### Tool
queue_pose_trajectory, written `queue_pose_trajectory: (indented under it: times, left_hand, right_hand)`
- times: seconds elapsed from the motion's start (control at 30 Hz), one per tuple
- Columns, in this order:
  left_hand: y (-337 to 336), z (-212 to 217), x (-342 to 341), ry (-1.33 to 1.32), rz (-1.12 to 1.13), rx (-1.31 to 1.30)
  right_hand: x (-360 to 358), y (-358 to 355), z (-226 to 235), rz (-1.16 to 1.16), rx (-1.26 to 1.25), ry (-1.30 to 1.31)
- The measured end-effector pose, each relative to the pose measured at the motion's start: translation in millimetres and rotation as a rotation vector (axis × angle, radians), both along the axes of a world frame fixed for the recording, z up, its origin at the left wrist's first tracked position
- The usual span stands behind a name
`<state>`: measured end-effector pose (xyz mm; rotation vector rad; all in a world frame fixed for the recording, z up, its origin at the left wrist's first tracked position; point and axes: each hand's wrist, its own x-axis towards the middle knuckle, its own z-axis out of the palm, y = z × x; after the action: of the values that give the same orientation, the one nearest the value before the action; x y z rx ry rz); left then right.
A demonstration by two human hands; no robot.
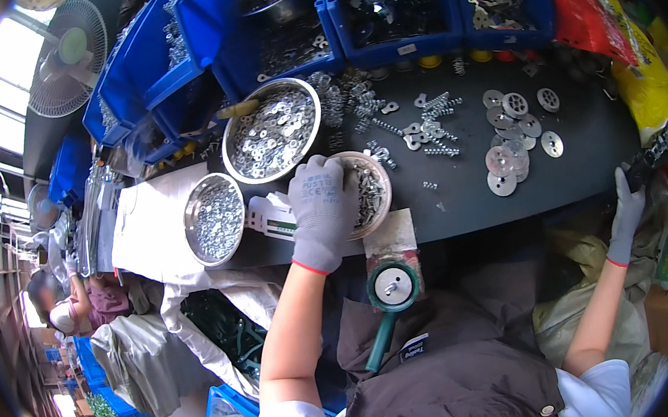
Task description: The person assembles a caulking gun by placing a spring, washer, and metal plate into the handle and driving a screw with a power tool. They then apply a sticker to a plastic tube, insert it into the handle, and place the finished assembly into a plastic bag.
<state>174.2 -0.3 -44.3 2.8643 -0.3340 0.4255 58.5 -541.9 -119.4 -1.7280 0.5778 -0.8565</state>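
Note:
My left hand (pixel 322 210), in a grey glove, is curled with its fingers pressed together at the left rim of a bowl of small screws (pixel 368 193). Its fingertips are hidden, and so is anything in them. Far to the right, my gloved right hand (pixel 627 216) grips a black power tool (pixel 648 168) with a metal front end. In front of me, a green round fixture (pixel 392 286) with a handle bears a pale disc and a metal stud. A steel bowl of small metal tabs (pixel 272 130) and a smaller bowl of nut-like parts (pixel 215 220) stand beside my left hand.
Springs (pixel 438 107) and perforated metal discs (pixel 513 123) lie loose on the dark table (pixel 462 204). Blue bins (pixel 403 45) of parts line the back. Red and yellow bags (pixel 584 3) stand at the right. A person (pixel 90 304) sits farther left, near a fan (pixel 70 53).

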Motion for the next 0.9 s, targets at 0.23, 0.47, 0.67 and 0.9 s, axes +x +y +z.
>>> queue_pose_trajectory:
  times: [0.23,0.47,0.67,0.9]
  left_hand:
    - [-2.1,12.7,-12.2,0.021,-0.052,-0.030]
    - [-1.7,33.1,-77.3,0.252,-0.176,-1.065]
    - [-14.3,57.6,-139.6,0.628,-0.134,-1.799]
    - [3.9,46.1,-161.5,0.686,-0.053,-1.946]
  right_hand:
    - [-14.0,76.6,17.5,0.079,0.220,-0.177]
    - [-14.4,229.9,133.1,0.573,0.462,-0.570]
    - [-11.3,315.6,200.8,0.871,0.657,-0.737]
    - [-14.4,352.2,201.2,1.083,0.688,-0.587]
